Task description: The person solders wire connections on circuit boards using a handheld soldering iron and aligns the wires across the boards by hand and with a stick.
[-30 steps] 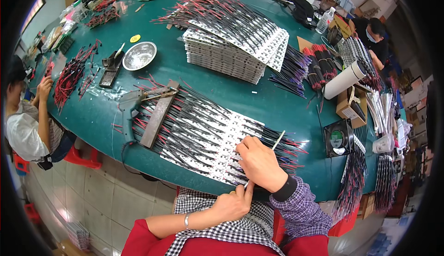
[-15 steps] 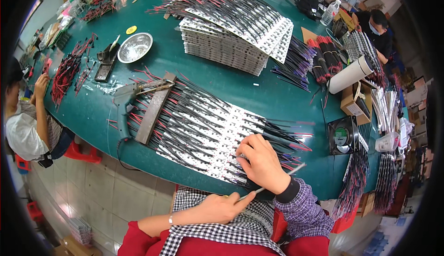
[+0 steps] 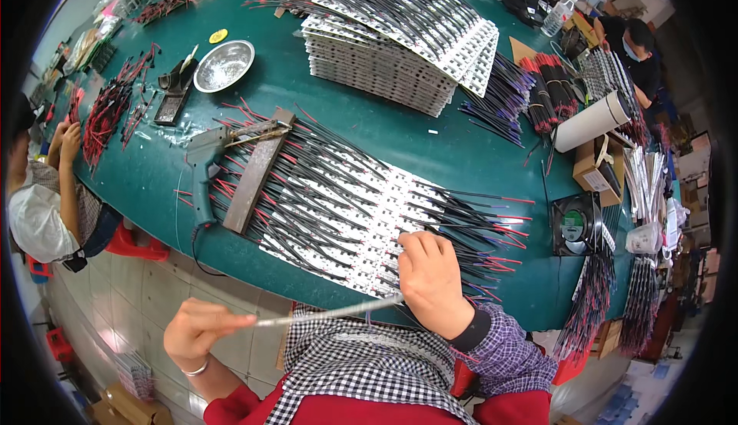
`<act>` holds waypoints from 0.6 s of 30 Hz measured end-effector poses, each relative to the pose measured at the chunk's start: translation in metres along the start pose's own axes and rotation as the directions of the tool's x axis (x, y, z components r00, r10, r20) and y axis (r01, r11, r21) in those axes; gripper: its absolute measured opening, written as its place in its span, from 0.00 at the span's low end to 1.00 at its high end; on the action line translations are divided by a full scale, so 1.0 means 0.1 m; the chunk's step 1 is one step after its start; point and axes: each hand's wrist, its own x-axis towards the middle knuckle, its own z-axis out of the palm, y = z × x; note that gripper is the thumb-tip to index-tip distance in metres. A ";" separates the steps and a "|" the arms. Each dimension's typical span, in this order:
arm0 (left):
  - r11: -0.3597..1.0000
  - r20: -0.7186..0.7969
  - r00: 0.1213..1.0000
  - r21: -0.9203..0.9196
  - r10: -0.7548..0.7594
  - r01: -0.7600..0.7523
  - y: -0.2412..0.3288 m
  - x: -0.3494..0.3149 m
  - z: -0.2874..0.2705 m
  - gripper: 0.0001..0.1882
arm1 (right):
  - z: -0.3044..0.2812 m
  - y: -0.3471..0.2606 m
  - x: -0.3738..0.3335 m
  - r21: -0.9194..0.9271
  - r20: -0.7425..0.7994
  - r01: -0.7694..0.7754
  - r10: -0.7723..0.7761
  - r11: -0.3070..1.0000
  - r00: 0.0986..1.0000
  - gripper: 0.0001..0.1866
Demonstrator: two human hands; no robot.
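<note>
In front of me at the table's near edge lies a white circuit-board panel [image 3: 323,252] with rows of black and red wires. My right hand [image 3: 437,279] rests over its right part, fingers curled down; what they pinch, if anything, is hidden. My left hand [image 3: 201,334], off the table's edge at lower left, is closed round one end of a thin grey-white stick [image 3: 330,313]. Its other end reaches the side of my right hand. A flat metal bar [image 3: 260,175] lies across the wires at the panel's left, beside a teal gun-shaped tool [image 3: 204,183] with a cord.
Behind the panel rises a tall stack of wired white boards [image 3: 377,71]. A metal bowl [image 3: 224,67] stands at the back left. On the right are a white cylinder [image 3: 590,122], a cardboard box [image 3: 598,170] and a black fan [image 3: 575,224]. Two other people sit at the table.
My left hand has swung left and away from beneath my right wrist, with the stick now stretched between both hands. My right hand has shifted slightly down. The view has tilted a little.
</note>
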 end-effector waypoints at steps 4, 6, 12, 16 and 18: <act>0.940 -0.130 0.987 -0.316 0.091 -0.129 -0.21 0.08 0.14 0.21 | 0.01 0.05 -0.01 0.041 0.003 0.013 -0.013 0.999 1.000 0.11; 0.944 -0.201 0.980 -0.320 0.010 -0.075 -0.18 0.13 0.20 0.22 | -0.01 0.09 0.01 0.114 -0.030 0.004 0.000 0.994 1.000 0.11; 0.987 -0.542 0.827 -0.042 -0.151 0.153 -0.10 0.46 0.53 0.22 | -0.14 0.04 0.14 -0.083 0.102 0.042 -0.034 0.996 0.994 0.08; 0.917 -0.507 0.852 0.389 0.131 0.091 -0.17 0.77 0.73 0.23 | -0.18 0.04 0.19 -0.102 0.084 0.077 -0.069 0.992 0.994 0.07; 0.848 -0.475 0.853 0.525 0.217 0.076 -0.16 0.88 0.82 0.24 | -0.17 0.06 0.17 -0.015 0.089 0.060 -0.059 0.998 0.994 0.07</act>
